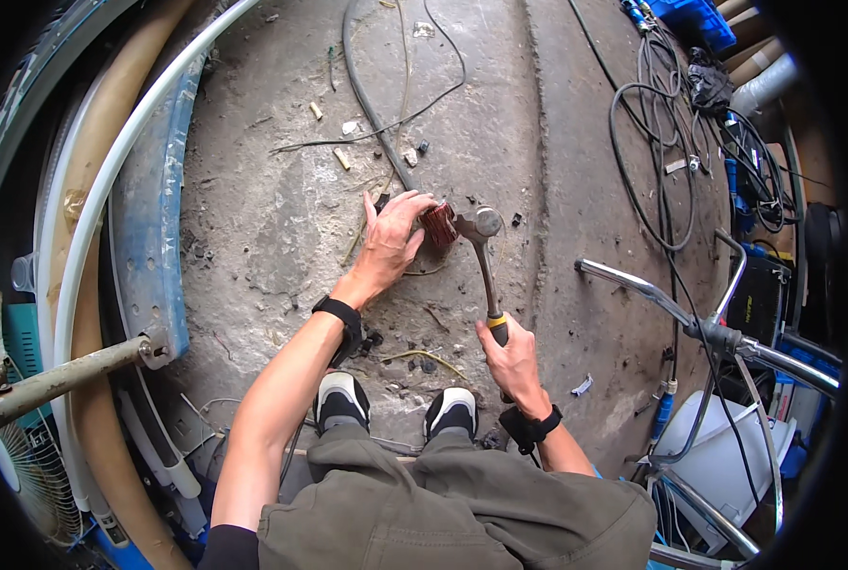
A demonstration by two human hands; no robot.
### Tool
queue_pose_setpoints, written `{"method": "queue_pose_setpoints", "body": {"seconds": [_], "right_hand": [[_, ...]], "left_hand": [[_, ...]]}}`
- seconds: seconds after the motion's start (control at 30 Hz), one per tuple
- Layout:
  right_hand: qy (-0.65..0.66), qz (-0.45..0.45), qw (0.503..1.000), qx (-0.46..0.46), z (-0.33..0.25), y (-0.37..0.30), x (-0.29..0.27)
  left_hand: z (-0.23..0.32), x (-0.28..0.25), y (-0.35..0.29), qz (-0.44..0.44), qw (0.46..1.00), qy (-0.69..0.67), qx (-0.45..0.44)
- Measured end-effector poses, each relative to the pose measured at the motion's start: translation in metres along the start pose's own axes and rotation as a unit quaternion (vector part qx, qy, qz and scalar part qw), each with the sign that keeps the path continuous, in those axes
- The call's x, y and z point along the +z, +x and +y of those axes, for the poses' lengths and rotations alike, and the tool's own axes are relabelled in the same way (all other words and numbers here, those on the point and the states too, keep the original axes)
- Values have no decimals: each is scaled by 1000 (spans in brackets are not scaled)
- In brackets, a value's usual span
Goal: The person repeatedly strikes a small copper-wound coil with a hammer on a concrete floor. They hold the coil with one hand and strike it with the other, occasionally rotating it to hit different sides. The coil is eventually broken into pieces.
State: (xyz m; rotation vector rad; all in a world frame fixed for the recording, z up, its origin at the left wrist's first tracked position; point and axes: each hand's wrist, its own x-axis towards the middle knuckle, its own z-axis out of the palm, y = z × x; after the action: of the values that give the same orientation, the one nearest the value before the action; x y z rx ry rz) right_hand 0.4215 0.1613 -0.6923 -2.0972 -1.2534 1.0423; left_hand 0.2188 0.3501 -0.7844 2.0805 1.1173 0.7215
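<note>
My right hand (pixel 514 361) is wrapped around the black and yellow grip of a hammer (pixel 482 261). The metal head of the hammer lies beside a red-brown bundle (pixel 439 226) that looks like copper wire windings; its left end appears to touch the bundle. From the other side, my left hand (pixel 386 244) steadies the bundle on the concrete, fingers along its top and thumb near its lower side. Just beyond my left fingers, a thick grey cable (pixel 386 147) runs away across the floor. The underside of the bundle is hidden.
Small debris and thin wires lie around my shoes (pixel 452 410). At left are curved pipes (pixel 111 218), a blue-white panel (pixel 153 237) and a fan (pixel 39 484). At right are tangled black cables (pixel 652 114), a chrome-legged frame (pixel 718 332) and a white bin (pixel 718 446).
</note>
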Motion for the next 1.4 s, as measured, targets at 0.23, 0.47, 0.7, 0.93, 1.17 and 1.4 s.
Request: {"method": "queue_pose_setpoints", "body": {"seconds": [0.23, 0.47, 0.7, 0.93, 1.17, 1.4], "right_hand": [[64, 9, 996, 58, 19, -6, -2], [33, 4, 999, 39, 17, -7, -2], [34, 3, 998, 47, 16, -8, 5], [55, -1, 996, 73, 21, -6, 2], [71, -9, 996, 60, 10, -5, -2], [46, 3, 999, -11, -20, 14, -20]], "left_hand": [[3, -9, 1, -2, 990, 128, 65], [25, 4, 0, 43, 990, 133, -10], [10, 7, -5, 41, 993, 109, 0], [14, 10, -2, 39, 995, 90, -21], [14, -10, -15, 70, 995, 65, -40], [1, -81, -56, 129, 989, 57, -53]]}}
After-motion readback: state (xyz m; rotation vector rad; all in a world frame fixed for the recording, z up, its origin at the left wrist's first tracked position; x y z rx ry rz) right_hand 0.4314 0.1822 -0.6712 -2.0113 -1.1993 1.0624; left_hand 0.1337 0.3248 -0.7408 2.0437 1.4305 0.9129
